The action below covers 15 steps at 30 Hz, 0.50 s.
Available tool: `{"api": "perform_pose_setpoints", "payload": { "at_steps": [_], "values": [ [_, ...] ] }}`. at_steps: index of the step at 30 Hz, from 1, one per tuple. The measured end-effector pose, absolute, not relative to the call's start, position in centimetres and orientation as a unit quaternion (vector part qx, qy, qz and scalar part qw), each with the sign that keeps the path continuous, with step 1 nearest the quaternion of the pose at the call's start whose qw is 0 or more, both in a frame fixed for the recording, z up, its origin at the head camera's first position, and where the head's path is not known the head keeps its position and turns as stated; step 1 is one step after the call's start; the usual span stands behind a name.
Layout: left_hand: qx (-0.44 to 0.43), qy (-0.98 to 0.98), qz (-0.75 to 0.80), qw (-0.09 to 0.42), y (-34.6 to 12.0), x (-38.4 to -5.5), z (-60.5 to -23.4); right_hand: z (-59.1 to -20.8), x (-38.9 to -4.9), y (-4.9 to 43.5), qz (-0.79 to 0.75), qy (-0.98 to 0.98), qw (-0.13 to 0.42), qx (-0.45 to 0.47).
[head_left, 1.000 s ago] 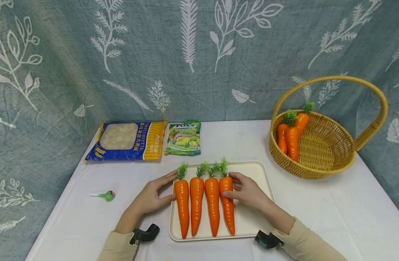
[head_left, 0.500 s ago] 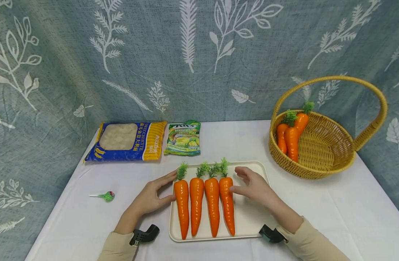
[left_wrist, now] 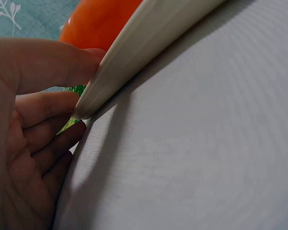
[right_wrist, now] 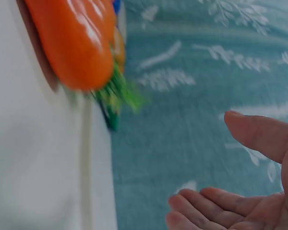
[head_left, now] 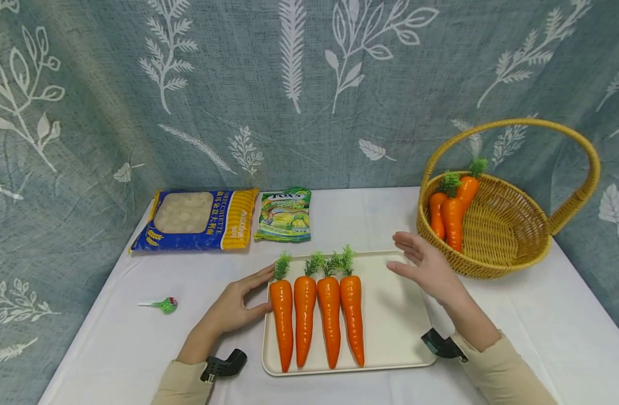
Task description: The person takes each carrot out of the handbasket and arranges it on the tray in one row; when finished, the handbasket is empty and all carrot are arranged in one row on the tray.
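Several orange toy carrots with green tops lie side by side on the left part of a cream tray. At the tray's left edge rests my left hand; the left wrist view has its thumb and a fingertip touching the rim, fingers mostly straight. My right hand is above the tray's far right corner, holding nothing, thumb apart from extended fingers. In the right wrist view, a carrot is well away from that hand. Close beyond it, a wicker basket holds three more carrots.
A blue and yellow pasta bag lies at the back left beside a green candy packet. On the left of the white cloth is a green lollipop. The basket's tall handle arches up, and a patterned curtain hangs behind.
My right hand has let go of the rightmost carrot and moved right and back toward the basket. The left hand and the carrots have stayed in place.
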State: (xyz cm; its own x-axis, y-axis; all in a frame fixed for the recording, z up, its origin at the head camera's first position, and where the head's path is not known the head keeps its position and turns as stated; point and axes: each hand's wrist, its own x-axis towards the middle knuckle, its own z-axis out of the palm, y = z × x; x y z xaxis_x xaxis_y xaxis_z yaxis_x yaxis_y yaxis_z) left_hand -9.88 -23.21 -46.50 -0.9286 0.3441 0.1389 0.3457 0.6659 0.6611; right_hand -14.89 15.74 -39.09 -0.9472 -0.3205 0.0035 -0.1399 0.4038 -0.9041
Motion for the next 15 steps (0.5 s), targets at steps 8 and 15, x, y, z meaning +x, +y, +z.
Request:
{"api": "perform_pose_setpoints", "payload": {
  "at_steps": [8, 15],
  "values": [
    [-0.189, -0.913, -0.363, -0.001, -23.2, -9.9, -46.5, -36.9, -15.7, 19.2, -0.549, 0.829, 0.046, -0.101],
    [-0.192, -0.913, -0.359, 0.002, -23.3, -9.9, -46.7, -35.8, -16.9, 22.2, -0.542, 0.839, 0.019, -0.040]
  ]
}}
